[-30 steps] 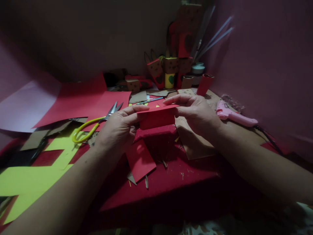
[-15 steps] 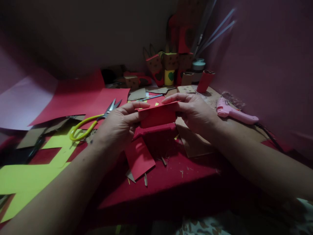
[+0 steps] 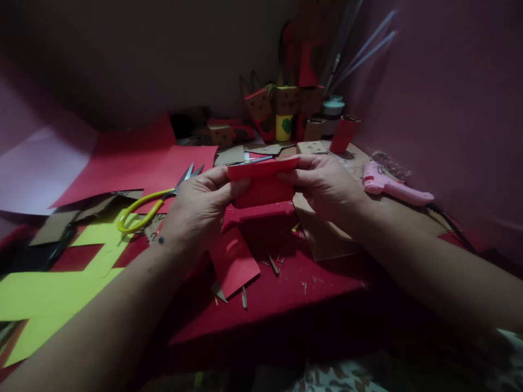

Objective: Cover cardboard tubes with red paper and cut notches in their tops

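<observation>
A piece of red paper (image 3: pixel 263 188) is held up between both hands over the table, with a crease running across it and its upper strip facing me. My left hand (image 3: pixel 200 204) pinches the left end, thumb on the near face. At the other end my right hand (image 3: pixel 321 177) grips it, its thumb lying along the crease; the fingers behind the paper are hidden. Below lies a flat red paper piece (image 3: pixel 233 264) on the red-covered table (image 3: pixel 302 310). Yellow-handled scissors (image 3: pixel 153 209) rest half open beside my left wrist.
A pink glue gun (image 3: pixel 396 185) lies at the right. Small cardboard figures (image 3: pixel 284 106), a red tube (image 3: pixel 345 133) and a teal-lidded jar (image 3: pixel 333 109) stand at the back. Large red sheets (image 3: pixel 134 158), cut yellow paper (image 3: pixel 49 294) and a cardboard piece (image 3: pixel 322 231) are spread around.
The red paper's upper strip, seen nearly edge-on before, now tilts up to show its face. My left thumb and right thumb have shifted onto its near side.
</observation>
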`<action>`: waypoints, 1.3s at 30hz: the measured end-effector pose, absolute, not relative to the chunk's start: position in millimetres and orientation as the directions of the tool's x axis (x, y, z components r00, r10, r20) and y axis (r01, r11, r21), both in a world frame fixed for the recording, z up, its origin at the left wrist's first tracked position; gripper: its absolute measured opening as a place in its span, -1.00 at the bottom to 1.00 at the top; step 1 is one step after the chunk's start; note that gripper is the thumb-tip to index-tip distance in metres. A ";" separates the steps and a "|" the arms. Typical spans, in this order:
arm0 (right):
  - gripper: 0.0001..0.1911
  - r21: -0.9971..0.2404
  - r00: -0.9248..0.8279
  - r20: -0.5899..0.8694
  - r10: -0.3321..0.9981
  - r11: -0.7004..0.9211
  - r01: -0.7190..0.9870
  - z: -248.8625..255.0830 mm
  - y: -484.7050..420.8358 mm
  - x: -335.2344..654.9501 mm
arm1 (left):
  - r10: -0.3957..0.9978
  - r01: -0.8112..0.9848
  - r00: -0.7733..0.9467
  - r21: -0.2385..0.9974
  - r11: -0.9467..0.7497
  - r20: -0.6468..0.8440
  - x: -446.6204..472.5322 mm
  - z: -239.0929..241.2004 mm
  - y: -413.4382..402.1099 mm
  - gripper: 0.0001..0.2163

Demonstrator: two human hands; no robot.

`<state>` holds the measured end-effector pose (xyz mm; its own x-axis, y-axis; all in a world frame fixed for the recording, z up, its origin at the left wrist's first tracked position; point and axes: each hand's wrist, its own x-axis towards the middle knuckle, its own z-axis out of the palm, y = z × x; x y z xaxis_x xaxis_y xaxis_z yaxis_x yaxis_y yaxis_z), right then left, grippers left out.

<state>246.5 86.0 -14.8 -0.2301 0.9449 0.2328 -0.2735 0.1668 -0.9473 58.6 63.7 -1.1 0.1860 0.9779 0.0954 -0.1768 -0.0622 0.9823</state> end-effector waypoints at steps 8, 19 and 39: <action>-0.83 -0.920 -0.256 0.282 0.925 0.185 -0.346 -18.5 87.5 244.5 | 0.982 -0.163 0.166 0.984 -0.067 0.094 62.3 0.6 61.5 -0.77; -0.76 -0.922 -0.171 0.228 0.958 0.157 -0.353 -19.0 85.6 237.3 | 0.983 -0.146 0.142 0.985 -0.092 0.113 63.7 -1.2 60.3 -0.88; -0.87 -0.976 0.010 0.090 0.996 0.090 -0.198 -14.8 77.0 227.3 | 0.994 -0.032 -0.034 0.994 -0.106 0.105 70.9 0.5 55.5 -0.91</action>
<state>227.3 77.0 -14.8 0.0099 0.9959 0.0903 -0.1983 0.0905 -0.9759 70.9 55.5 0.5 -0.0337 0.9939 0.1050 -0.0317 -0.1061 0.9938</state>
